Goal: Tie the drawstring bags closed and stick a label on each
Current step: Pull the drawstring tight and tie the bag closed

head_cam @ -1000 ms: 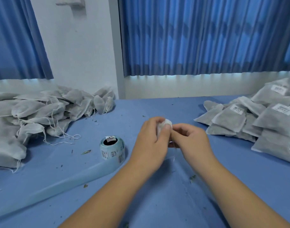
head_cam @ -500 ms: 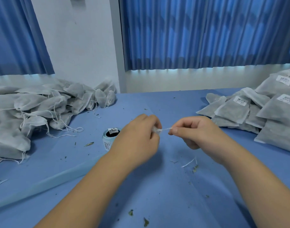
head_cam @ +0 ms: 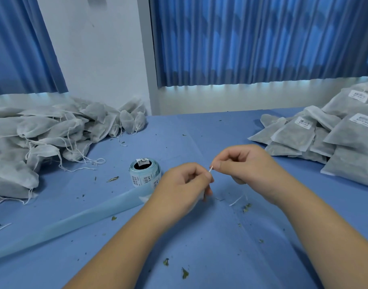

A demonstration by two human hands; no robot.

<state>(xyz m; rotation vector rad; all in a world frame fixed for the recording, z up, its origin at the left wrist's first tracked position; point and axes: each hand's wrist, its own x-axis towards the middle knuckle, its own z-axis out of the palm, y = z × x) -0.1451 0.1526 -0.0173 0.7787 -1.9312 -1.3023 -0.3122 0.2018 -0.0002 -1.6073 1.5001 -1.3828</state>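
Both hands are held just above the blue cloth-covered table [head_cam: 199, 247], centre of view. Left hand [head_cam: 184, 185]: fingers curled in, apparently closed round the gathered neck of a small white non-woven drawstring bag [head_cam: 198, 202]. Only a pale sliver of it shows under the palm; the rest is hidden. Right hand [head_cam: 246, 163]: thumb and forefinger pinch the end of the thin white drawstring [head_cam: 210, 169], other fingers loosely curled. A short length of string shows between the hands, which are near each other but apart. Judgement: the knot is being drawn tight, and labelling of this bag presumably follows. Handling: the bag looks light, soft and limp, likely filled with loose dried leaf, so grip the bunched neck, not the body. The string is fine and probably slips between fingertips, so pinch close to the knot and pull steadily; a jerk may snap it or tear the thin fabric. A loose white string scrap [head_cam: 236, 201] lies on the cloth just below the right hand. Surroundings: heap of untied white bags with trailing strings [head_cam: 43, 138] at left; stack of flat grey labelled bags [head_cam: 335, 142] at right. The roll of pale blue printed labels [head_cam: 144, 174] stands just left of the left hand, its bare backing strip [head_cam: 74, 220] trailing toward the near left. Green leaf crumbs [head_cam: 185, 273] are scattered about.
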